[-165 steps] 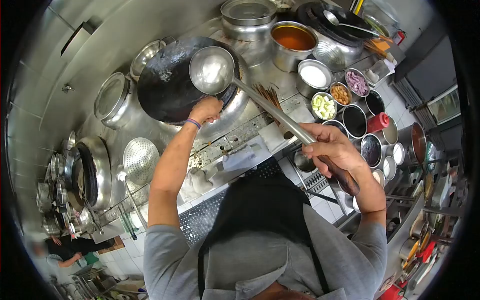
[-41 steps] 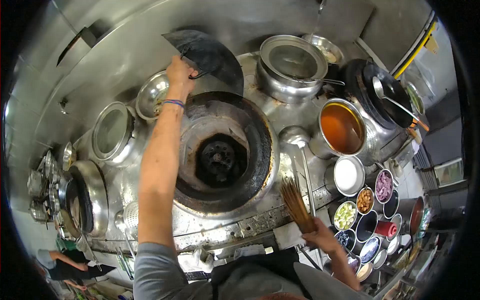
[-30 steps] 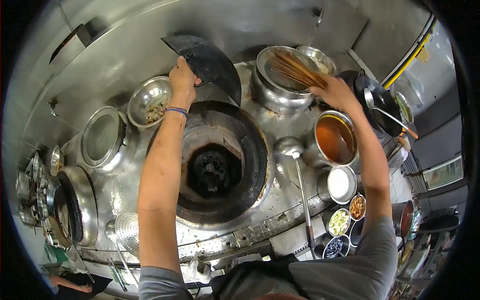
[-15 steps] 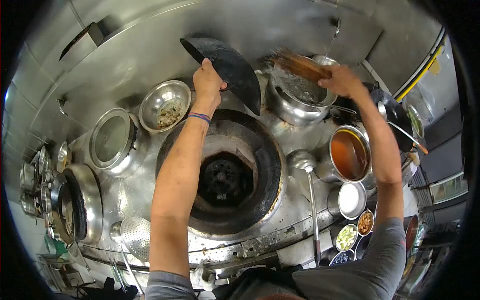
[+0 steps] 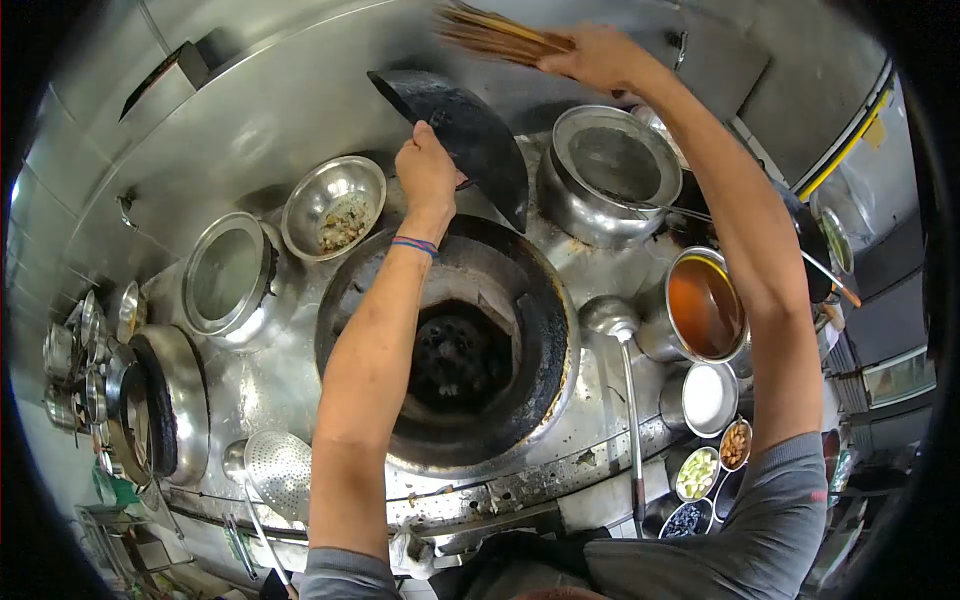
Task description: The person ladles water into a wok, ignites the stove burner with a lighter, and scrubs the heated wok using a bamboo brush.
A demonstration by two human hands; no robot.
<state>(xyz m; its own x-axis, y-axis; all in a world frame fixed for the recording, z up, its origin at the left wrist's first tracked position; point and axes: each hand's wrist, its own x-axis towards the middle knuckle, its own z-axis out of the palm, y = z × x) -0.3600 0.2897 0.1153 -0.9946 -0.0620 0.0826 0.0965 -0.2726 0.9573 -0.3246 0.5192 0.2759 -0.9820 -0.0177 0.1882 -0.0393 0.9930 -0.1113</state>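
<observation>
My left hand is closed on the handle of a black wok, which is tilted on its side above the back of the burner ring. Up at the back wall, my right hand grips a bamboo brush, its bristles pointing left toward the wok. Below the brush stands a steel pot with a round lid or strainer on top. The open burner shows its dark centre. A large ladle lies to the right of the burner.
A steel bowl with food scraps and a lidded pot stand left of the burner. At the right are a pot of orange liquid, a white-filled container and ingredient cups. A perforated strainer lies front left.
The wok has been lifted off the burner and tilted. My right hand has let go of the ladle, taken the brush, and moved over the lidded pot, then up and left toward the wall.
</observation>
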